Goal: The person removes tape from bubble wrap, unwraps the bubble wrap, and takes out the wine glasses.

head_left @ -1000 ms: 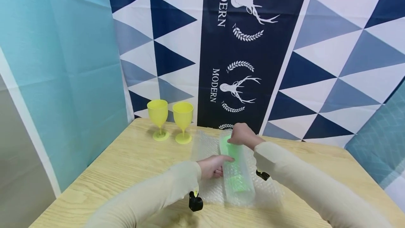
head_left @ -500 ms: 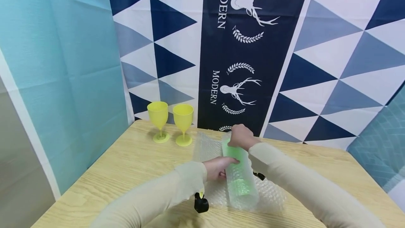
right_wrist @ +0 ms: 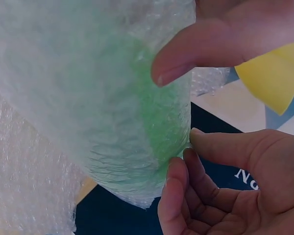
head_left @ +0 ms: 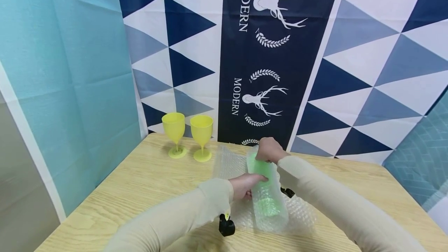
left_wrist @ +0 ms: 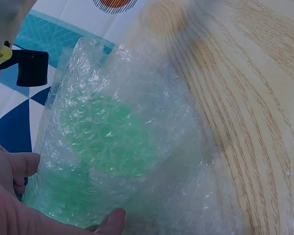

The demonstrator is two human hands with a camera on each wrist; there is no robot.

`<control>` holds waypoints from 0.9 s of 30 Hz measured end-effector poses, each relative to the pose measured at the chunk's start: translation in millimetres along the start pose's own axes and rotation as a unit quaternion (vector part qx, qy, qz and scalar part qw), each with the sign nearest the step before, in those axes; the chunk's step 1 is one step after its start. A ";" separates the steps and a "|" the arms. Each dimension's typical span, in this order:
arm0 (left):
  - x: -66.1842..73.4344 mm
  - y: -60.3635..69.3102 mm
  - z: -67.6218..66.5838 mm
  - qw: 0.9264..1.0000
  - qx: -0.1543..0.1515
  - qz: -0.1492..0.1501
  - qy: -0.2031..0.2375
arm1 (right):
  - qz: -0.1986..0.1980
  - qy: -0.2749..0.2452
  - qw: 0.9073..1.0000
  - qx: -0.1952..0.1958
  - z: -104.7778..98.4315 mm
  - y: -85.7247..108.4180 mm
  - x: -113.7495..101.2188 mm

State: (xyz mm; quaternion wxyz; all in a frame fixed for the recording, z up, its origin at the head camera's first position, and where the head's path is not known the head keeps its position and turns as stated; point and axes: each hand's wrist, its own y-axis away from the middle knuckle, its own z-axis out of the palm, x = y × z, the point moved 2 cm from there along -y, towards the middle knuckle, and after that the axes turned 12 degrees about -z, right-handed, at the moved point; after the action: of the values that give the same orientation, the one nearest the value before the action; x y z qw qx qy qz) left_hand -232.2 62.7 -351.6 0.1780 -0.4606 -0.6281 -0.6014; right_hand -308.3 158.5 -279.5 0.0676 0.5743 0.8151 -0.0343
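Note:
A green object point(left_wrist: 112, 137), its exact kind blurred by the covering, lies inside a long roll of clear bubble wrap point(head_left: 271, 221). A rounded green outline shows through the end in the left wrist view. My left hand point(head_left: 244, 186) grips the roll at its left side, thumb across the top and fingers curled low. At the far end, my right hand point(head_left: 269, 150) pinches the wrap; in the right wrist view its thumb and fingertips point(right_wrist: 206, 139) meet on the edge. Under the roll spreads a flat sheet of bubble wrap point(head_left: 227, 162).
Two yellow goblets, a left one point(head_left: 174, 127) and a right one point(head_left: 202, 129), stand upright at the back left of the wooden table point(head_left: 157, 178). A patterned cloth point(head_left: 189, 42) hangs directly behind the table's back edge, with a turquoise cloth point(head_left: 87, 69) on the left.
The wrapped roll has shifted slightly right. My left hand has moved right with its thumb farther over the roll; my right hand keeps its hold at the far end.

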 end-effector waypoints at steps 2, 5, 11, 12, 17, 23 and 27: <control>0.3 0.4 0.5 1.000 0.002 0.000 -0.001 | -0.008 0.000 1.000 0.000 -0.2 0.7 0.9; 0.8 0.8 0.8 1.000 0.004 -0.001 -0.002 | -0.014 0.000 1.000 -0.003 -0.5 1.0 2.7; 0.2 0.4 0.4 1.000 0.006 -0.003 0.001 | 0.006 -0.006 1.000 -0.015 1.0 -1.3 5.3; 0.0 0.1 0.1 1.000 0.007 -0.005 0.001 | 0.011 -0.009 1.000 -0.016 1.1 -1.5 5.2; -1.9 -0.5 -2.2 1.000 0.012 -0.007 0.004 | 0.035 -0.039 0.999 -0.010 -0.3 -1.5 2.7; -3.0 -1.0 -3.1 1.000 0.006 0.001 0.013 | 0.035 -0.054 0.998 0.007 -1.9 -2.1 2.9; -3.1 -1.5 -3.2 1.000 -0.002 0.004 0.018 | 0.028 -0.054 0.998 0.012 -3.2 -0.9 2.1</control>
State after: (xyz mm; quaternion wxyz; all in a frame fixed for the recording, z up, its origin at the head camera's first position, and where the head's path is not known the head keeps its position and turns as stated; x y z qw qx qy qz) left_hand -232.8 58.9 -354.2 0.1906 -0.4522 -0.6219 -0.6103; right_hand -310.1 160.6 -276.7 0.1060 0.5946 0.7937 -0.0732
